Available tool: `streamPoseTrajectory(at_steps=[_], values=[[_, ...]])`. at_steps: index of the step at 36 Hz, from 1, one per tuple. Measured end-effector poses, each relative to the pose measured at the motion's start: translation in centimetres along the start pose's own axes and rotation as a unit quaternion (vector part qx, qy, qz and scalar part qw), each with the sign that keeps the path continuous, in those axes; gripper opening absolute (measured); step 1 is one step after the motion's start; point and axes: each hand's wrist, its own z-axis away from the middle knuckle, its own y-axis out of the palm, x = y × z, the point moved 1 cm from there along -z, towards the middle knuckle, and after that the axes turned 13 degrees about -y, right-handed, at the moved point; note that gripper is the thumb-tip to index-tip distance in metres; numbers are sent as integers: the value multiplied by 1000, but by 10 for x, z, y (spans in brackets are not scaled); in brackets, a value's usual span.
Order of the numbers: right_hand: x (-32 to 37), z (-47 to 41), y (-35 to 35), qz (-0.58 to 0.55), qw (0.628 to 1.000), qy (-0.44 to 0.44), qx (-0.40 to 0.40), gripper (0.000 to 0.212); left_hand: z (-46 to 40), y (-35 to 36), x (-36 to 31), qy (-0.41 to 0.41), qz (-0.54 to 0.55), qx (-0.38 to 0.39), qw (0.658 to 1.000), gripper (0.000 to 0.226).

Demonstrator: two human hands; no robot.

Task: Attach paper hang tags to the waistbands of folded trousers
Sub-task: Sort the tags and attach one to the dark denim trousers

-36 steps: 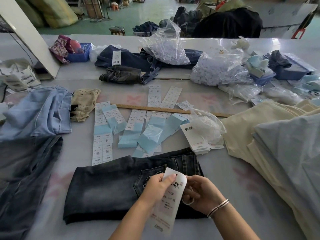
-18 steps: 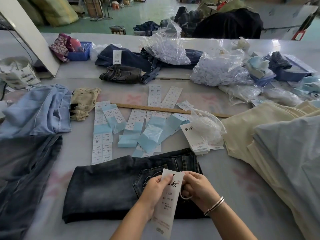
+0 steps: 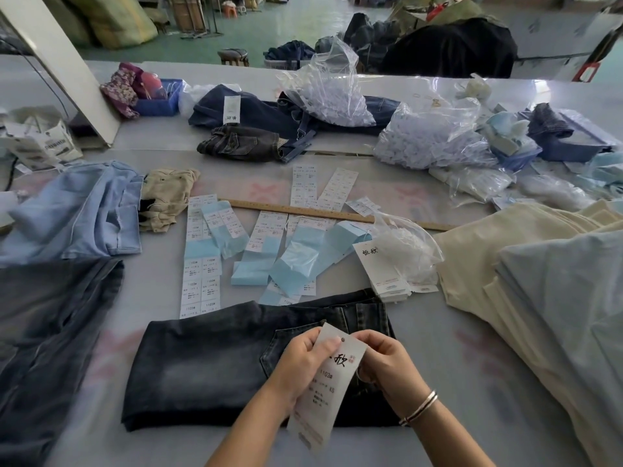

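Presently my left hand [image 3: 305,360] pinches the hang tag [image 3: 332,382] along its upper left edge, thumb on the printed face, and my right hand [image 3: 387,365] has its fingertips curled at the top right corner, just beside the punched hole; whether they grip the tag alone or also a loop of string I cannot tell, as the fingers cover that spot. The tag hangs tilted above the folded dark jeans [image 3: 236,362], which lie flat on the table [image 3: 472,382] with the waistband [image 3: 364,311] to the right, partly behind my hands. The tag is not yet fastened. Risks noted: the hole sits very near the paper's edge, so a sharp pull on the fastener could tear it out. The tag is long and held only at the top, so it may swing or crease against my forearm. The waistband loop is out of my sight behind the paper, so I could miss it or catch the pocket cloth instead. The spare tags [image 3: 384,274] lie near the jeans and could be brushed off their pile.
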Motion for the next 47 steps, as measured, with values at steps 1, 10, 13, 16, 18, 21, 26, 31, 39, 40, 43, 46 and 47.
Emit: streamPoseTrajectory(at_steps=[1,10,13,16,18,21,26,31,39,40,43,46,47], values=[[1,1,0,14,1000,-9,5,13,0,0,0,1,-1,2,1000,18],[3,4,2,20,999,-26,13,18,0,0,1,5,14,22,1000,19],[2,5,2,11,1000,-21,21,20,0,-2,1,8,16,22,1000,26],[2,4,1,16,999,-22,27,21,-1,-2,1,9,11,24,1000,25],[4,4,1,33,998,-36,36,16,-2,-3,2,10,16,27,999,23],[5,4,0,63,995,-55,56,13,-2,-2,3,4,22,28,999,21],[4,2,-2,113,988,-80,73,15,-2,-2,3,-4,0,35,999,19],[5,1,-3,175,979,-86,65,17,-5,-2,7,9,-57,-17,998,17],[5,2,-4,138,988,5,66,27,-10,0,6,86,-231,-179,953,24],[5,2,-3,146,987,2,67,24,-10,1,6,93,-246,-183,947,27],[5,2,-1,154,986,-7,65,24,-10,3,5,104,-270,-185,939,31],[2,0,0,211,976,-19,48,16,-12,5,7,113,-291,-191,931,27],[1,-1,0,224,973,-23,40,16,-13,6,8,112,-295,-191,930,28]])
